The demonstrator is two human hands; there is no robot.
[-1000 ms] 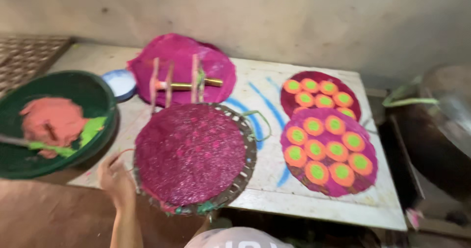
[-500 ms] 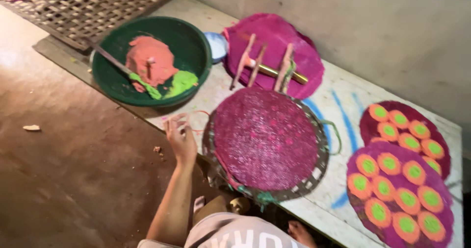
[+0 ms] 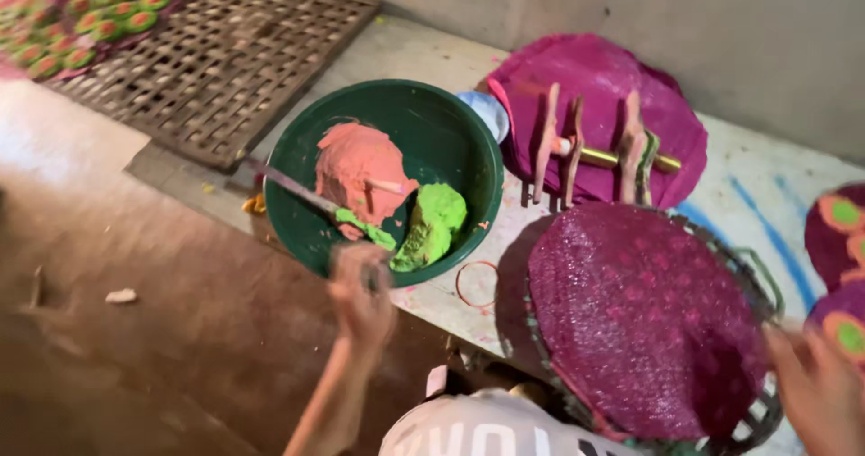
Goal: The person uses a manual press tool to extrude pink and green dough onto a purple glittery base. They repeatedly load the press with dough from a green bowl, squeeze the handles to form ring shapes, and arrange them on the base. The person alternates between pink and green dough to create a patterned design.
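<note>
**Left hand at the green basin, right hand at the woven tray**

My left hand (image 3: 360, 289) is at the near rim of the green basin (image 3: 450, 127), fingers curled in narrow; it is blurred, so I cannot tell whether it holds anything. Inside the basin lie a pink lump of dough (image 3: 356, 168) and, to its right, a green lump of dough (image 3: 432, 226), with a flat blade (image 3: 288, 186) lying across the basin's left rim. Just right of the basin, on the pale surface (image 3: 748, 172), sits a thin ring (image 3: 475, 283). Further right of the basin is the round woven tray (image 3: 761, 402) covered by a magenta sheet (image 3: 644, 316); my right hand (image 3: 820, 388) rests at its right edge, fingers loosely spread, and I cannot tell whether it grips the rim. Behind the tray, right of the basin, a wooden stand with a brass rod (image 3: 590, 154) stands on another magenta sheet (image 3: 595, 68). Left of the basin lies a lattice mat (image 3: 225, 50).
</note>
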